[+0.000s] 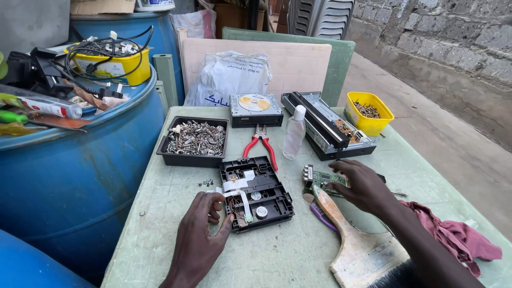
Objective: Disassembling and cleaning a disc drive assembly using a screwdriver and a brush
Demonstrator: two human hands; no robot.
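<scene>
A black disc-drive mechanism with white ribbon cables lies on the pale green table. My left hand rests at its near left corner, thumb and fingers pinching its edge. My right hand lies on a small green circuit board to the right of the mechanism. A wide paintbrush with a pale wooden handle lies under my right forearm, a purple-handled tool beside it.
Red pliers, a clear bottle, a black tray of screws, a disc drive, an opened player chassis and a yellow tub stand farther back. A red rag lies right. Blue barrels crowd the left.
</scene>
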